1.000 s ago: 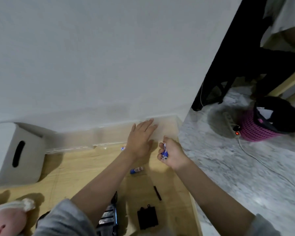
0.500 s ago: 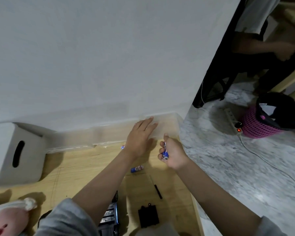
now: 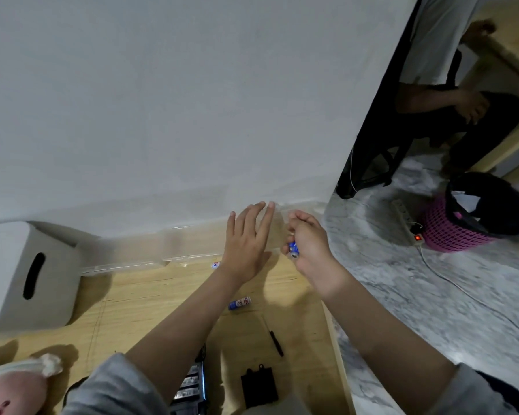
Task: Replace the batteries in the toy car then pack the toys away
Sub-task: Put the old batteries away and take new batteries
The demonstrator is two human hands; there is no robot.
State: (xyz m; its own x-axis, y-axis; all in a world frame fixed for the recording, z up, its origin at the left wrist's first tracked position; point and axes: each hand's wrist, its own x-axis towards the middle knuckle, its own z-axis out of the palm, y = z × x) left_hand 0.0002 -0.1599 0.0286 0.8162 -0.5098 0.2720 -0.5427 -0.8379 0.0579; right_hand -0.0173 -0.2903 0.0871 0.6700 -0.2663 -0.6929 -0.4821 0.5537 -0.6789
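The right hand [image 3: 307, 250] was curled tight around blue batteries [image 3: 293, 248], with their ends poking out near the thumb. How many it held was hard to tell, maybe two. The left hand [image 3: 247, 244] was flat and wide, fingers together, pressing on a clear plastic box [image 3: 168, 250] that sat by the white wall at the far edge of the wooden counter [image 3: 150, 298]. The two hands were just beside each other, the right one at 3 o'clock from the left.

One loose battery [image 3: 239, 303] lay on the counter at 6 o'clock from the left hand, under the wrist. Another battery [image 3: 215, 264] peeked out at 9 o'clock from that wrist, mostly hidden. A small black screwdriver [image 3: 274, 339] lay near the loose battery, at its 5 o'clock. The black battery cover [image 3: 259, 386] lay flat at 6 o'clock from the screwdriver. The toy car [image 3: 192, 387] was at the bottom edge, partly under the left arm, just to the 9 o'clock side of the cover.

A grey bin [image 3: 27, 274] with a slot handle stood at the far left of the counter. A pink soft toy [image 3: 15, 387] was in the bottom left corner.
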